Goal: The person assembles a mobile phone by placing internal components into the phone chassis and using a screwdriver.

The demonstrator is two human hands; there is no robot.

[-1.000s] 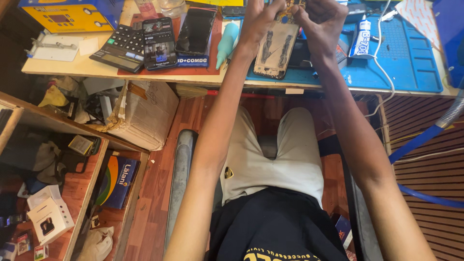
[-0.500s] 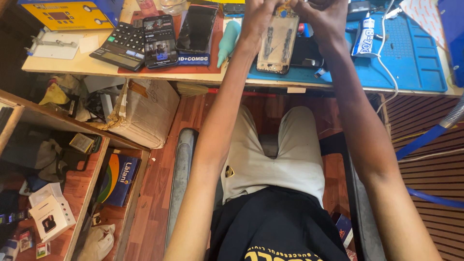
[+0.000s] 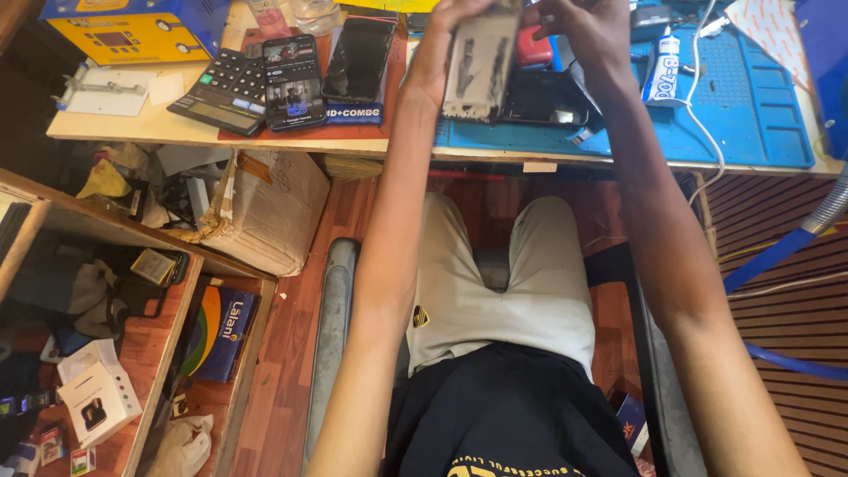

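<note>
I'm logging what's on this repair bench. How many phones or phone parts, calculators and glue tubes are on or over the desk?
Phones or phone parts: 4, the opened phone body held in the left hand and right hand, two phones on the red mat, and a dark phone on the blue mat
Calculators: 1
Glue tubes: 1
Total: 6

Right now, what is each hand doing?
Left hand: closed on the opened phone body, held above the blue mat.
Right hand: at the phone's top edge; grip cannot be told.
</note>
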